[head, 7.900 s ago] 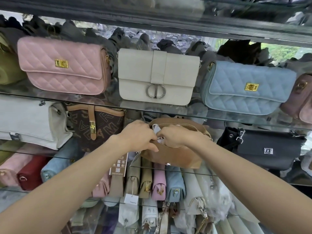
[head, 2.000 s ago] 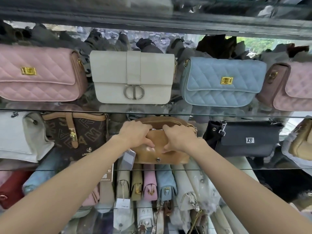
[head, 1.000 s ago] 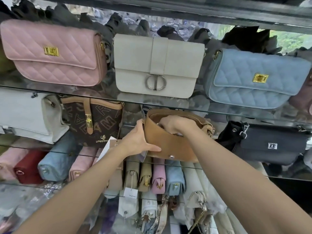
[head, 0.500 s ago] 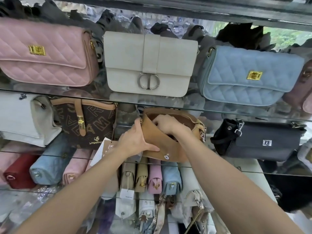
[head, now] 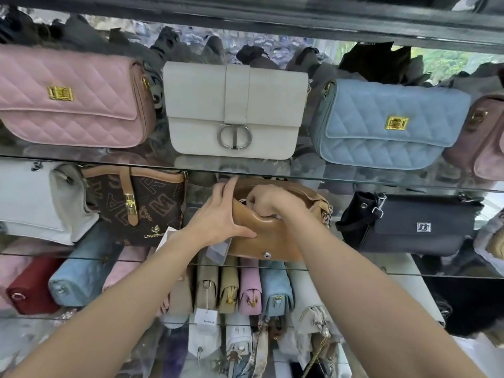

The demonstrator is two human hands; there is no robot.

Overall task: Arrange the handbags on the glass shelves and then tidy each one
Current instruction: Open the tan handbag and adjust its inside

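A tan leather handbag point(head: 275, 241) stands on the middle glass shelf point(head: 354, 270), its top open. My left hand point(head: 219, 216) holds its left end, thumb across the front, fingers straight up behind the bag's corner. My right hand point(head: 266, 204) is curled into the opening, fingers hidden inside; what they hold cannot be seen. A white tag point(head: 218, 248) hangs below the bag. On the shelf above stand a pink quilted bag point(head: 73, 105), a cream flap bag point(head: 234, 110) and a blue quilted bag point(head: 387, 126).
A brown monogram bag point(head: 136, 205) and a white bag point(head: 30, 203) stand left of the tan one, a black bag point(head: 414, 225) to the right. The upper glass shelf edge point(head: 354, 181) runs just above my hands. Lower shelves hold several upright small bags point(head: 249, 290).
My right hand has gone into the open top of the tan bag and pushed deeper. My left hand has shifted from the top to the bag's left end, fingers now pointing up.
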